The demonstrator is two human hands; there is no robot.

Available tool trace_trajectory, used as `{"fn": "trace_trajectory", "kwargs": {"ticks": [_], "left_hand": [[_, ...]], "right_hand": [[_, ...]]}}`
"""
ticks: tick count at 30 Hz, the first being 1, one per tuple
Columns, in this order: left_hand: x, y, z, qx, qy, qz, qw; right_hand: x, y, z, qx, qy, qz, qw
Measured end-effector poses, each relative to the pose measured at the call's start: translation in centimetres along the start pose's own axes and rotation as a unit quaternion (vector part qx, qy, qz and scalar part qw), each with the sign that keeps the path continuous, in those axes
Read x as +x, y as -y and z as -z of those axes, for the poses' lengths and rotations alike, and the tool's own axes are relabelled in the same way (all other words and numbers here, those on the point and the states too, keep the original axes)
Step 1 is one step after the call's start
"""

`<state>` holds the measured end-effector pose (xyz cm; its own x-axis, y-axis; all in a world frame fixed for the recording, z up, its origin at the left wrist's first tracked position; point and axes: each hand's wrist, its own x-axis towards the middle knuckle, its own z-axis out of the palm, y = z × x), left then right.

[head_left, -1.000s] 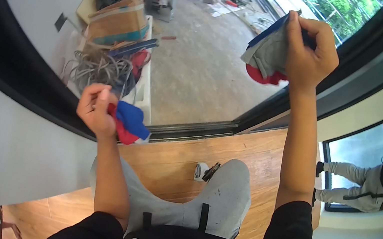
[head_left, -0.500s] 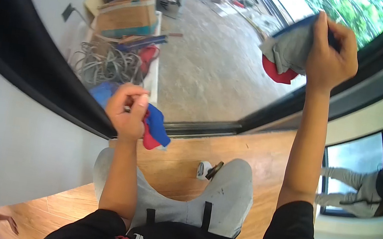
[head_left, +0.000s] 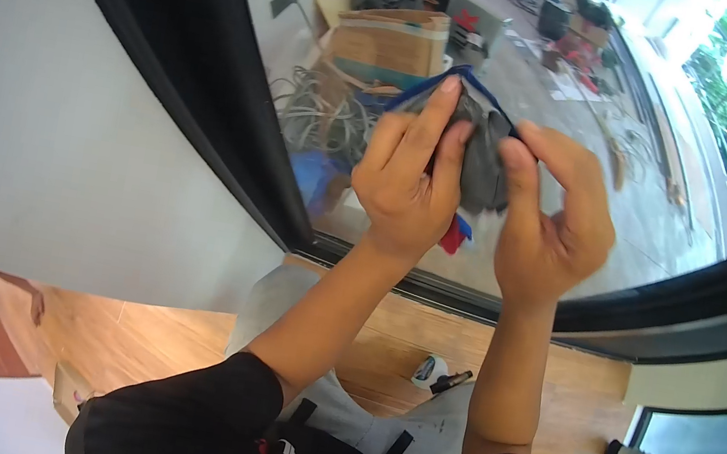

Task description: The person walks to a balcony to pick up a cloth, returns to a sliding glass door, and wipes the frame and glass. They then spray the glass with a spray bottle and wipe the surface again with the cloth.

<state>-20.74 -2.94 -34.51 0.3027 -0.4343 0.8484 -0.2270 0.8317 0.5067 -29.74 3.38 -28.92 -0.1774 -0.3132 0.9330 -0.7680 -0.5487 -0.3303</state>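
A grey cloth piece (head_left: pixel 486 166) with a dark blue edge is held up in front of me, between both hands. My left hand (head_left: pixel 406 176) is closed on its left side, index finger pressed up near the blue top edge. Thumb and fingers of my right hand (head_left: pixel 559 221) pinch the right end of that edge. Below the left hand a small red and blue cloth (head_left: pixel 455 235) pokes out, mostly hidden by the palm. Behind the cloth stands a glass pane in a black frame (head_left: pixel 458 296).
Past the glass are a cardboard box (head_left: pixel 389 44), coiled cable (head_left: pixel 320 114) and scattered materials on a concrete floor. A white roll (head_left: pixel 430 371) and a dark tool (head_left: pixel 451 382) lie on the wood floor by my knees. People's limbs show at the lower left and right edges.
My right hand has come down and left with the grey cloth, and my left hand has risen to meet it. Both hands now grip the cloth. The view has turned right.
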Motion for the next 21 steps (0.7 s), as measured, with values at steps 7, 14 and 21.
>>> {"fn": "trace_trajectory", "kwargs": {"ticks": [7, 14, 21], "left_hand": [[2.9, 2.8, 0.9, 0.082, -0.018, -0.224, 0.971], [6.7, 1.5, 0.6, 0.150, -0.041, -0.305, 0.940], [10.6, 2.5, 2.9, 0.175, -0.040, -0.329, 0.927]], "right_hand": [[-11.9, -5.3, 8.9, -0.101, -0.021, -0.235, 0.967], [-24.8, -5.5, 16.1, -0.151, 0.019, -0.428, 0.891], [-28.8, -6.8, 17.4, -0.167, 0.007, -0.412, 0.896]]}}
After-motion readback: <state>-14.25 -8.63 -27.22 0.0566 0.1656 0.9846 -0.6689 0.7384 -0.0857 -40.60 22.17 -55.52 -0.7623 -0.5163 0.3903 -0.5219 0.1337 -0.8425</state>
